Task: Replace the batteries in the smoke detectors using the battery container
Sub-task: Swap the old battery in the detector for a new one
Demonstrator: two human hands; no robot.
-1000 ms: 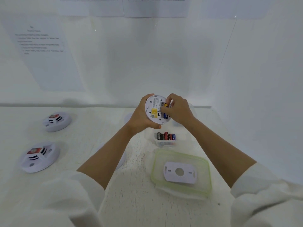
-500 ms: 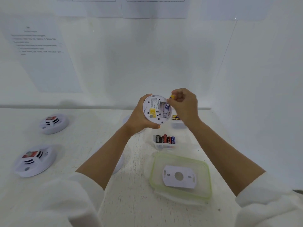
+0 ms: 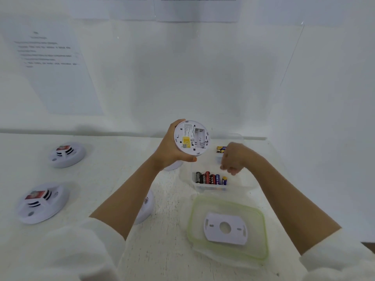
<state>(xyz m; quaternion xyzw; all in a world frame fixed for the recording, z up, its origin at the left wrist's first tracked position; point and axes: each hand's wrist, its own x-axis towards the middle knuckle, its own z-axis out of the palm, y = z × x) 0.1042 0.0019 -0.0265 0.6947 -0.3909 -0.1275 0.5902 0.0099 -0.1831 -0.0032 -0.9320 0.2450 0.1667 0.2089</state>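
Holding a smoke detector point(image 3: 191, 137) up above the surface point(image 3: 113, 163) in my left hand point(image 3: 168, 153), I have its back turned toward me. My fingers wrap round its left rim and my thumb hooks under its lower edge. The open battery bay shows bare white slots, with a yellow sticker just beside it.

My right hand point(image 3: 235, 159) hangs low over the clear battery container point(image 3: 240, 186), which sits toward the far right corner of the surface. The hand is blurred; its fingers curl downward, and I cannot tell whether they pinch anything.

In the container's nearer compartment a row of batteries point(image 3: 211, 178) stands side by side, black, red and blue. One yellow-and-blue battery point(image 3: 221, 149) lies in the compartment behind my hand.

Nearer the front edge lies the green-rimmed lid point(image 3: 190, 220), and a white mounting plate point(image 3: 213, 234) rests flat on it.

Two more smoke detectors point(image 3: 67, 155) point(image 3: 40, 203) lie along the left edge, well apart from the container. Another detector point(image 3: 145, 207) is partly hidden under my left forearm.
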